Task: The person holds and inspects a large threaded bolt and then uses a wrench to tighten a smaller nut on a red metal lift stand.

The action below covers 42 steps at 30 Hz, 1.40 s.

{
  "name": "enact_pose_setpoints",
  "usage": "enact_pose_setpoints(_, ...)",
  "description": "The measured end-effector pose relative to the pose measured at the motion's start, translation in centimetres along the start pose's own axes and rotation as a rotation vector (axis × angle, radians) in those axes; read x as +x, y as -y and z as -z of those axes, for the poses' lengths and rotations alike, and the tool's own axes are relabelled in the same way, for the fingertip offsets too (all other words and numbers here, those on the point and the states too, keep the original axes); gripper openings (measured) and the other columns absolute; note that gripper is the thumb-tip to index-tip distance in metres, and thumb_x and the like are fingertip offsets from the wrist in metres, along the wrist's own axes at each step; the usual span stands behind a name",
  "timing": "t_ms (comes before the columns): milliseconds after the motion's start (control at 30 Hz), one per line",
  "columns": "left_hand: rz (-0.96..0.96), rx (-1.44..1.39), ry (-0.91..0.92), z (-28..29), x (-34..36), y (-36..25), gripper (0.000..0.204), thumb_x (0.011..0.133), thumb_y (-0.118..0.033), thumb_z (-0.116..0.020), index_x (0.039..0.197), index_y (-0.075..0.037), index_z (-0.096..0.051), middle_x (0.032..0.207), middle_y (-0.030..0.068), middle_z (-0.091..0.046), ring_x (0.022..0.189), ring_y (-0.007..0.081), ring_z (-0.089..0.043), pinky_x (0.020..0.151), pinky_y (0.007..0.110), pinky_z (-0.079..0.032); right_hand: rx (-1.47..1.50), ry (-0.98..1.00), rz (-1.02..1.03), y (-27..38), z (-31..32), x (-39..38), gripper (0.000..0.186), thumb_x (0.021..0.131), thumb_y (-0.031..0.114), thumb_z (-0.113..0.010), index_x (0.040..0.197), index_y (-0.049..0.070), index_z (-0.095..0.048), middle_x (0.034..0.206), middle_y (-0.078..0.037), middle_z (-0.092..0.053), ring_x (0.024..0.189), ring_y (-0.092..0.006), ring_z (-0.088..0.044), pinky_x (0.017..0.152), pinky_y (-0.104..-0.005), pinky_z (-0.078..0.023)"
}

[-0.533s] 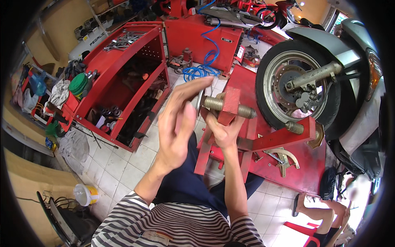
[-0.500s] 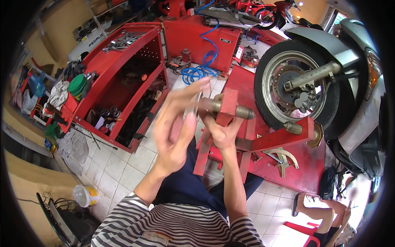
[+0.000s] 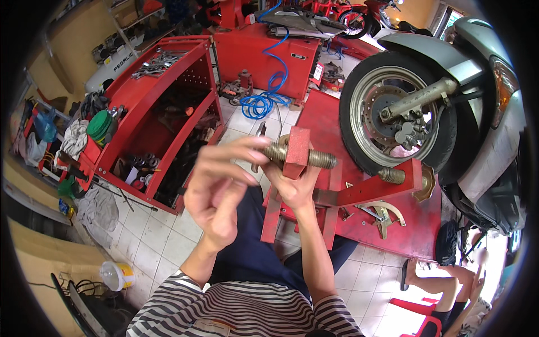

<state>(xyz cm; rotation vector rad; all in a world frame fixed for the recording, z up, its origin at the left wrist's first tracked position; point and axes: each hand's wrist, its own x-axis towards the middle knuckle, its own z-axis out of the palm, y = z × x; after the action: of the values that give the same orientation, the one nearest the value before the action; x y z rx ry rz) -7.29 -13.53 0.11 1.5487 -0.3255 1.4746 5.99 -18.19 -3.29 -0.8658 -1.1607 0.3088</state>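
Threaded rod (image 3: 292, 153) passing through the red block (image 3: 296, 151) of a red wheel clamp (image 3: 359, 194), held near the person's chest. The left hand (image 3: 222, 188) pinches the rod's left end, fingers curled and half closed; the right hand (image 3: 295, 188) grips the block from beneath, fingers wrapped shut. Turning goes best with the block braced still and the rod kept square to its hole. Just right stands a scooter front wheel (image 3: 393, 112); at far left, a red tool cart (image 3: 151, 112); beyond, a blue hose (image 3: 264, 101).
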Motion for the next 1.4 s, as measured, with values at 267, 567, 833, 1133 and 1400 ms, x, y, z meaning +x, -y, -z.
enact_pose_setpoints(267, 0.133, 0.264, -0.021, -0.8, 0.4, 0.1, 0.030, 0.098, -0.003, -0.049, 0.125, 0.007, -0.057, 0.123, 0.0170, -0.060, 0.113, 0.0245, -0.059, 0.103, 0.038, -0.043, -0.070, 0.014, 0.072, -1.3, 0.6, -0.6, 0.047, 0.074, -0.003, -0.069, 0.117, -0.003, -0.051, 0.100, -0.009, -0.059, 0.084, -0.0147, -0.060, 0.073, -0.0316, -0.053)
enact_pose_setpoints(567, 0.295, 0.341, -0.058, -1.4, 0.7, -0.1, 0.037, 0.096, -0.005, -0.051, 0.131, 0.005, -0.052, 0.135, 0.0210, -0.055, 0.128, 0.0305, -0.051, 0.108, 0.042, -0.039, 0.011, -0.039, -0.061, -0.3, 0.3, 0.0, 0.034, 0.075, -0.002, -0.069, 0.106, -0.002, -0.054, 0.096, -0.007, -0.059, 0.079, -0.0127, -0.059, 0.067, -0.0286, -0.051)
enact_pose_setpoints(833, 0.130, 0.271, -0.236, -0.8, -3.5, 0.9, 0.033, 0.090, -0.002, -0.053, 0.123, 0.002, -0.046, 0.122, 0.0202, -0.055, 0.121, 0.0334, -0.052, 0.105, 0.047, -0.039, 0.052, -0.015, -0.084, -0.4, 0.2, -0.3, 0.032, 0.075, -0.006, -0.067, 0.104, -0.003, -0.053, 0.090, -0.008, -0.063, 0.076, -0.0147, -0.064, 0.069, -0.0301, -0.054)
enact_pose_setpoints(1133, 0.849, 0.030, -0.086, -2.5, -12.8, 10.8, 0.063, 0.107, -0.046, -0.027, 0.144, 0.005, -0.032, 0.143, 0.0185, -0.042, 0.134, 0.0267, -0.038, 0.111, 0.037, -0.026, 0.043, -0.012, -0.115, -0.7, 0.4, -0.5, 0.045, 0.077, 0.002, -0.072, 0.118, -0.004, -0.054, 0.096, -0.009, -0.067, 0.089, -0.0151, -0.065, 0.083, -0.0322, -0.053)
enact_pose_setpoints(1400, 0.664, 0.163, -0.236, -5.2, -12.4, 15.7, 0.058, 0.107, -0.048, -0.025, 0.127, 0.004, -0.041, 0.120, 0.0139, -0.046, 0.111, 0.0239, -0.042, 0.094, 0.037, -0.031, -0.287, -0.137, 0.124, -0.7, 1.7, 2.1, 0.034, 0.076, 0.004, -0.070, 0.106, -0.002, -0.058, 0.086, -0.006, -0.063, 0.080, -0.0123, -0.060, 0.075, -0.0303, -0.049)
